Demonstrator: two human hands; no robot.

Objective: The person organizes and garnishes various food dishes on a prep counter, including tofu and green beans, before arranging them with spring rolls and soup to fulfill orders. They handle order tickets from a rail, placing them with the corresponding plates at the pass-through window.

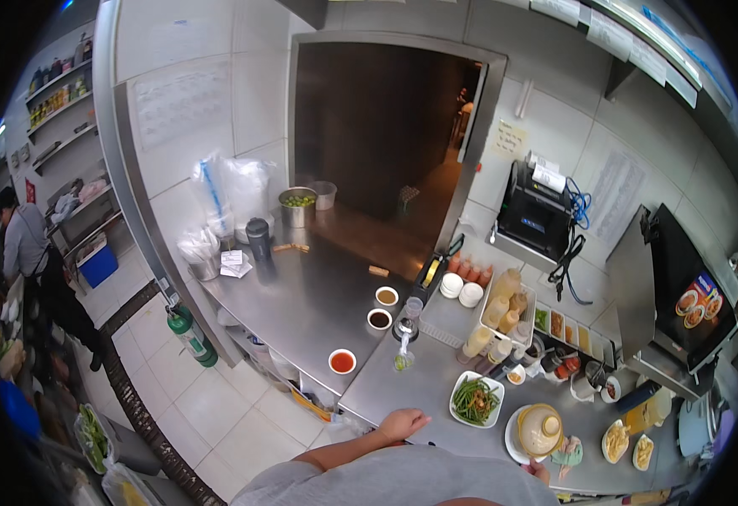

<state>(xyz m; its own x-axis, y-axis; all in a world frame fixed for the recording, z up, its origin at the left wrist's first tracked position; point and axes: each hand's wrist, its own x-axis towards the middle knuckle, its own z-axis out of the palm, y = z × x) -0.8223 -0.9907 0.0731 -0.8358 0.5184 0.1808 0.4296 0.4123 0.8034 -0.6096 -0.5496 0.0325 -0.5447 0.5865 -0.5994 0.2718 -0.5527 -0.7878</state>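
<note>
My left hand [404, 424] rests at the counter's front edge with its fingers curled in and nothing seen in them. Just right of it sits a square white bowl [476, 399] of green beans with browned bits on top. Farther right, a tan lidded clay pot [541, 430] stands on a white plate [514, 440]. My right hand [538, 470] grips the near rim of that plate, mostly hidden by my grey shirt. A crumpled pink and green cloth [568, 452] lies right beside the plate.
Three sauce bowls, one holding red sauce [342, 362], stand on the steel counter [293, 295]. A squeeze-bottle crate [504, 312] is at the back, below a printer [538, 207]. Two fries dishes [616, 441] stand right. Another person [32, 244] works far left, beyond a green cylinder [190, 333].
</note>
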